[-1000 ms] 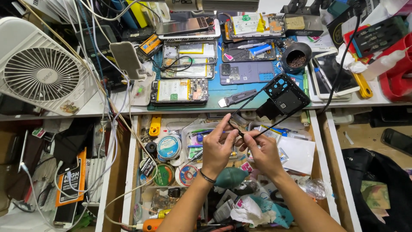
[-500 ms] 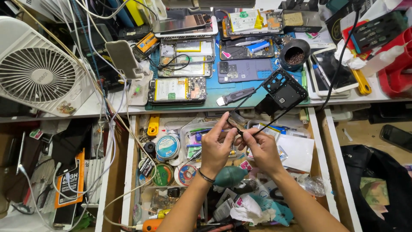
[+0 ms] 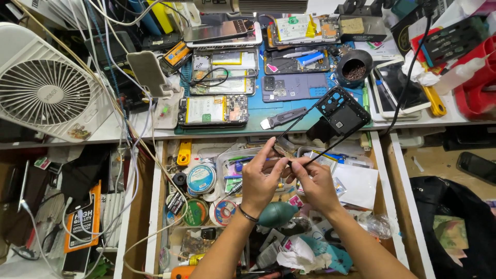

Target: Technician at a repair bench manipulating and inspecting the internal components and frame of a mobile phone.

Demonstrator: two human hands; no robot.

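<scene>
I see my left hand [image 3: 264, 181] and my right hand [image 3: 314, 182] raised together over the open wooden drawer [image 3: 155, 206], fingertips nearly touching each other. Between them they carry a thin black plastic phone frame with a camera cut-out block at its far corner [image 3: 338, 114]. The left hand's fingers are closed in a pinch on the frame's near edge, thumb against forefinger. The right hand's fingers are closed on the same near end, just beside the left, and the frame's long rail runs up and away from it toward the right. The frame's far end hangs above the front edge of the table [image 3: 465, 116], over the blue-green work mat [image 3: 258, 103].

Just beyond my left hand, on the mat, lies a grey-handled scraper tool [image 3: 283, 118]. Further out and to the left sits an opened phone with its battery showing [image 3: 213, 110]. Beyond the frame's far corner stands a round black tin filled with brown coils [image 3: 354, 68].

Below my left wrist in the drawer lies a teal rubber air blower bulb [image 3: 278, 213]. To the left of that hand are several round rolls of tape and wick [image 3: 201, 179]. Well off to the left stands a white desk fan [image 3: 44, 90].
</scene>
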